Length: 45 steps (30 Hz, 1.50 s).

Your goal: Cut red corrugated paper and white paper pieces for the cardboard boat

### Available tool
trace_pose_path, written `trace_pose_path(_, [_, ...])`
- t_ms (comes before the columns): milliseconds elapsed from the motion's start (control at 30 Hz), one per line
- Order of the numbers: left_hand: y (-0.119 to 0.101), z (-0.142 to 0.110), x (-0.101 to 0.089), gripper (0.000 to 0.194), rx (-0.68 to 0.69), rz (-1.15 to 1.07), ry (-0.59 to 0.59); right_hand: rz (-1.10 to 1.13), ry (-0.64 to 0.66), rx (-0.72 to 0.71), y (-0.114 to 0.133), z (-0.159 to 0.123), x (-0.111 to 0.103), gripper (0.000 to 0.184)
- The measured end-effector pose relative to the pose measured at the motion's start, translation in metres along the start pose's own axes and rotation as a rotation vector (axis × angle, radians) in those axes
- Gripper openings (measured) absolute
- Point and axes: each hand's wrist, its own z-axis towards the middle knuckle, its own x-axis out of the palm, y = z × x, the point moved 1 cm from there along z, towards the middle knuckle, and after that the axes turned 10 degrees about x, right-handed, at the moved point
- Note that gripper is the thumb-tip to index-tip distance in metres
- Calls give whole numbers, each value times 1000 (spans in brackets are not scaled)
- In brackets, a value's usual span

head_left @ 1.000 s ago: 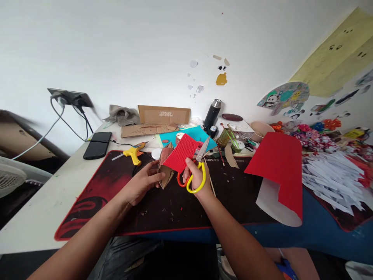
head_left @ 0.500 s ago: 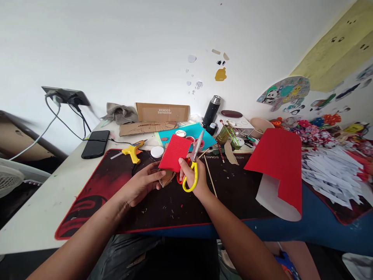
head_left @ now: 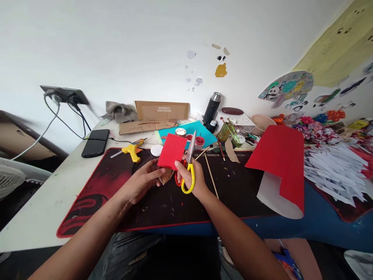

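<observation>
The right hand (head_left: pixel 190 175) pinches a red ridged sheet (head_left: pixel 172 151) and yellow-handled scissors (head_left: pixel 190 149); the left hand (head_left: pixel 145 180) grips a cardboard piece (head_left: pixel 166 176) partly hidden by the sheet, above a dark mat (head_left: pixel 233 194). Seemingly matching the two; trimming would call for freeing the scissors.

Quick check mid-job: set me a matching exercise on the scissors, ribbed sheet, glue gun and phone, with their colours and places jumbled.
1. Scissors
2. Ribbed sheet
3. Glue gun
4. Phone

A. Black, lying left of the mat
B. In the right hand, one loop yellow, one red
C. Red, with the right thumb at a corner
D. Yellow, at the mat's far edge

Pairs: 1-B, 2-C, 3-D, 4-A
</observation>
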Motion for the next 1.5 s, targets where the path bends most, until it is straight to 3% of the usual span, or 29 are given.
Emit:
trace_pose_path(233, [5,2,-4,72,-10,16,-14,24,-60,29,-4,7,-2,44])
trace_pose_path(633, [1,2,-3,59,1,16,-38,5,-69,11,-5,8,-2,39])
trace_pose_path(1167, [2,2,-3,64,3,8,-52,-52,-102,5,-15,9,-1,42])
trace_pose_path(1500, [8,4,-5,81,31,74,-40,-16,-92,21,-20,10,0,42])
